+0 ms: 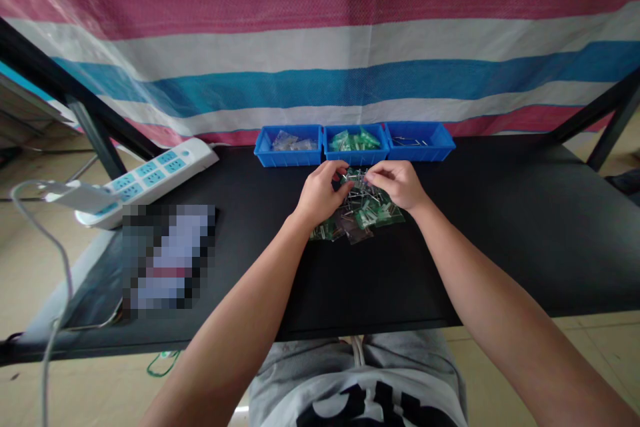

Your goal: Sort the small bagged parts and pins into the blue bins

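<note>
On the black table [500, 227] lies a pile of small clear bags with green parts [367, 213]. My left hand [319, 195] sits at the pile's left side, fingers curled in a pinch on one small bag held above the pile. My right hand [397, 184] is at the pile's upper right, fingers pinched on the same small bag. What the bag holds is too small to make out.
Three blue trays stand in a row at the table's back edge: left tray [287, 152] with clear bags, middle tray [356, 150] with green bags, right tray [420, 141] with metal pieces. A white power strip [150, 177] lies at the left. A striped tarp [320, 40] hangs behind.
</note>
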Demonstrator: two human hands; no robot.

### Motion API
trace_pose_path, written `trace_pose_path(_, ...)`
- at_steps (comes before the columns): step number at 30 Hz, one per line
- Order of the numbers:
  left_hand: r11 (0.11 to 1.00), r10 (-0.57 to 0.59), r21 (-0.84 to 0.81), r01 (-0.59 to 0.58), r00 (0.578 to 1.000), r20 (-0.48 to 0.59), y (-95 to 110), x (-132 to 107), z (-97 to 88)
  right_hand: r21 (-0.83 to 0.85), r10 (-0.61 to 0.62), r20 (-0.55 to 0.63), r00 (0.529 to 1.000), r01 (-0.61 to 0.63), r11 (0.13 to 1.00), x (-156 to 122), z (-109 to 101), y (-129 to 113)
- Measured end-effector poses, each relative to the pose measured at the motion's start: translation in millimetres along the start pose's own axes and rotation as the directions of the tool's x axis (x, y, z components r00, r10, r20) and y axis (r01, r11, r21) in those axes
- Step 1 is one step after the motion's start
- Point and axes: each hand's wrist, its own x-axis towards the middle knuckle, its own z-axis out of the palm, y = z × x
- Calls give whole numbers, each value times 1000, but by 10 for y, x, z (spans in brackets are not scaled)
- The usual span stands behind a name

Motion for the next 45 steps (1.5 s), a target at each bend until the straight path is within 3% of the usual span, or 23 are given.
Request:
trace_pose_path(4,999,-7,38,8,1000,-25,-2,2,-20,-125,-40,-256,966,8,992,70,-110,154)
trace_pose_path(8,997,-34,63,34,999,1,-7,2,-23,-456,-164,-418,893,-51,889,124,-299,307)
trace_pose_path(12,997,-25,71,24,1000,8,-26,-1,-11,-638,-212,-394,894,-100,764,140,-416,442)
trace_pose_path(19,998,-21,64,19,999,26,-75,-5,9,-622,-128,-366,922,-140,771,142,-362,515)
trace_pose_path(24,997,-33,74,31,999,25,-88,-3,6,-618,-200,-374,905,-83,782,122,-304,394)
trace_pose_path(28,993,-76,88,77,997,-7,-100,8,9,-609,-253,-311,916,12,793,107,-242,272)
trace_pose_path(32,989,-109,100,109,994,-5,-117,15,15,-568,-244,-98,965,147,810,79,-148,209)
trace_pose_path(35,987,-109,123,104,993,37,-116,15,16,-559,-237,41,971,219,799,57,-83,207)
trace_pose_path(45,975,-82,216,51,988,134,-35,22,-10,-587,-152,174,973,226,777,44,-19,209)
